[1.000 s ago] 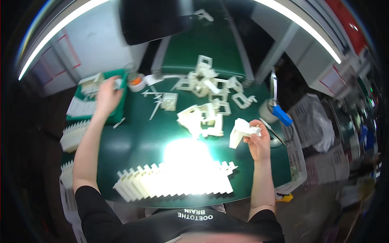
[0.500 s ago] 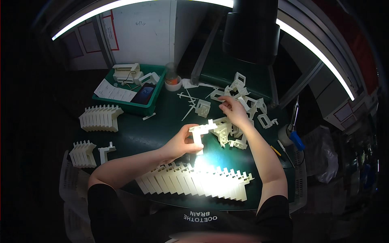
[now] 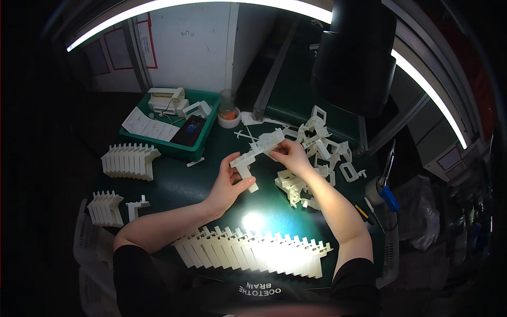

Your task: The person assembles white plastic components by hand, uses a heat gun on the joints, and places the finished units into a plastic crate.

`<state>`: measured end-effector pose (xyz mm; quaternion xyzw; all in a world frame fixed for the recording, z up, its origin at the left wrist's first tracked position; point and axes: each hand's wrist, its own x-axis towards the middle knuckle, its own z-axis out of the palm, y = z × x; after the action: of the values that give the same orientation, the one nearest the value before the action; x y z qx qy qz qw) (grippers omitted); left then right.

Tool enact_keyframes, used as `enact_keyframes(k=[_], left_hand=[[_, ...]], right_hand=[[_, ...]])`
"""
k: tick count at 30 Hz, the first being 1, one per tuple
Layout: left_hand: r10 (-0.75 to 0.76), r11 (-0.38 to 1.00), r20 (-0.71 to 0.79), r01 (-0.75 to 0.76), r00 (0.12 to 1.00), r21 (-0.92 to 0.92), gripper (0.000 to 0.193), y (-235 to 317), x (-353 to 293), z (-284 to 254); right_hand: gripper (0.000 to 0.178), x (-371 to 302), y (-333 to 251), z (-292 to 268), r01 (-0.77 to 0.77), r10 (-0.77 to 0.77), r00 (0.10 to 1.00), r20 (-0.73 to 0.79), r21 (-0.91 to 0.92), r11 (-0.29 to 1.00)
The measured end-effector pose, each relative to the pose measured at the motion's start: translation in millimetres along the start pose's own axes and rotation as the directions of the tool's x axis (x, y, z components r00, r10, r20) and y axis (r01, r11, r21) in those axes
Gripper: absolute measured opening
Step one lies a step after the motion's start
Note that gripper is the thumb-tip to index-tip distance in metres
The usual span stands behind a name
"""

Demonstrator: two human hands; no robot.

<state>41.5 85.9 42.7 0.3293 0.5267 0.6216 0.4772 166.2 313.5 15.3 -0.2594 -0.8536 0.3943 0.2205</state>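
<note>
My left hand (image 3: 221, 191) is closed around the stem of a white L-shaped plastic bracket (image 3: 244, 172), thumb on one side and fingers on the other. Between the fingers of my right hand (image 3: 293, 158) is a white plastic frame piece (image 3: 270, 139), its lower left end against the top of the bracket. Whether the two are joined I cannot tell. Below my hands a long row of similar brackets (image 3: 211, 250) leans along the near table edge, partly washed out by bright light. Loose white frame pieces (image 3: 320, 145) lie heaped beyond my right forearm; others (image 3: 289, 186) lie nearer, beside it.
A green tray (image 3: 208, 127) at the back left holds paper, a phone and white parts. Two bracket stacks (image 3: 129, 162) (image 3: 105, 209) and a single bracket (image 3: 135, 207) stand left. A blue-handled tool (image 3: 389, 198) rises at the right; a black cylinder (image 3: 353, 63) hangs overhead.
My right hand has come back from the heap with a frame piece and met the bracket. My left hand has moved slightly left and tilted the bracket.
</note>
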Motion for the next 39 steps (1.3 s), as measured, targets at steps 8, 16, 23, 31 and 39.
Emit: enact_keyframes(k=[8, 16, 23, 31, 39], left_hand=[[-0.083, 0.996, 0.259, 0.084, 0.962, 0.006, 0.072, -9, -6, 4], [0.005, 0.981, 0.293, -0.061, 0.956, 0.182, 0.072, -17, -18, 8], [-0.056, 0.984, 0.283, 0.005, 0.957, 0.176, 0.071, -11, -29, 7], [0.165, 0.984, -0.098, -0.157, 0.981, 0.08, 0.059, 49, -129, -76], [0.01, 0.995, -0.521, 0.045, 0.854, 0.093, 0.056, -57, -249, -123]], right_hand=[[0.026, -101, -77, 9, -0.332, 0.224, 0.941, 0.253, 0.569, 0.753], [0.025, -128, -77, 6, -0.299, 0.189, 0.951, 0.244, 0.58, 0.758], [0.026, -136, -78, 11, -0.29, 0.134, 0.951, 0.278, 0.653, 0.7], [0.015, -195, -83, -35, -0.148, 0.092, 0.987, 0.134, 0.511, 0.846], [0.01, -317, -33, -49, -0.153, 0.287, 0.916, -0.281, 0.415, 0.897]])
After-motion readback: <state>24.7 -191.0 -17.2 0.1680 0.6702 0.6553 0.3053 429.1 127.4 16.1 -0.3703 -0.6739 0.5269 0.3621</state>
